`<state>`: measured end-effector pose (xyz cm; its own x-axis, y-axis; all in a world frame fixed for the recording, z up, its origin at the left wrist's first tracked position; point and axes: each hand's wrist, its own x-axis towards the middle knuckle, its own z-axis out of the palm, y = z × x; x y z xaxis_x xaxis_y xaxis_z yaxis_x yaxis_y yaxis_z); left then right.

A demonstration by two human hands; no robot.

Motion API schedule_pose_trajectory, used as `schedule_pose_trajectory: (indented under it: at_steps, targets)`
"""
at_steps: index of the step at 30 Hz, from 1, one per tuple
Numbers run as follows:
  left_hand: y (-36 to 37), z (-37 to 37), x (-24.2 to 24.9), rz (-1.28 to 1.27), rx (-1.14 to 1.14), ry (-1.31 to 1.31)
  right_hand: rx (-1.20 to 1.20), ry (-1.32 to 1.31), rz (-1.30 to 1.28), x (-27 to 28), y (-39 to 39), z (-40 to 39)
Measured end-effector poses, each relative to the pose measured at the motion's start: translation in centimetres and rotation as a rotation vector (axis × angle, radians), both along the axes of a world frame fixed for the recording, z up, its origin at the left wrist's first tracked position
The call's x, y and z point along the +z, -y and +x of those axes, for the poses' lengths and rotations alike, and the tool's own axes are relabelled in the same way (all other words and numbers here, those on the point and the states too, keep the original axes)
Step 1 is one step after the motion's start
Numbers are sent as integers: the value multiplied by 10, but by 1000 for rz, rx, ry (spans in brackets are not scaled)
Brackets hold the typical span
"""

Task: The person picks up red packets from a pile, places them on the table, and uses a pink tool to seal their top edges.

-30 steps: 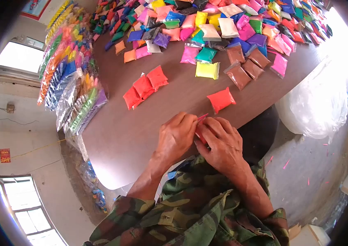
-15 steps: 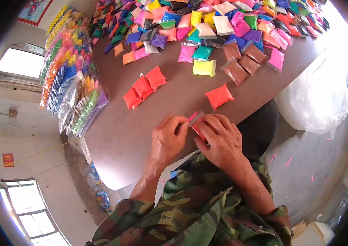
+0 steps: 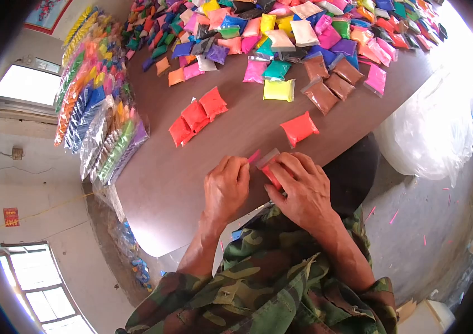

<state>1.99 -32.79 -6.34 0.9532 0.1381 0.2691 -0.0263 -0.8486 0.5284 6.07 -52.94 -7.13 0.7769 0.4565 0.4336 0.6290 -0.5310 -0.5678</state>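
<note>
My left hand (image 3: 226, 186) is closed, with a thin pink strip (image 3: 254, 156) pinched between thumb and forefinger. Just to its right, my right hand (image 3: 303, 186) grips a small red packet (image 3: 270, 173) whose clear plastic end points toward the strip; the fingers cover much of the packet. A small gap separates the two hands at the near table edge. Beyond my right hand lies a single red packet (image 3: 300, 129). Farther left, three red packets (image 3: 196, 116) lie in a touching row.
A large pile of coloured packets (image 3: 303, 33) covers the back of the brown table (image 3: 236, 125). Nearer are a yellow packet (image 3: 279, 89) and several brown packets (image 3: 321, 96). Long bagged packets (image 3: 103, 133) line the left edge. A clear plastic bag (image 3: 431, 128) hangs at the right.
My left hand has shifted slightly left with the pink strip, which now sits apart from the packet. More of the packet's clear end shows in my right hand.
</note>
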Motion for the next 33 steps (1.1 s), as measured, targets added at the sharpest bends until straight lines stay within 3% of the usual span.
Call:
schedule_pose_trajectory:
  at_steps: [5,10,33]
  targets:
    - [11,-2,13,-177,26,-57,2,-31,-8,-6,1,-2]
    - [17,0,4,-32,-55,6,-4,-6,-26,-2,0,-1]
    - [19,21,12,34,-155,-25,-18,15,14,-6,-1,0]
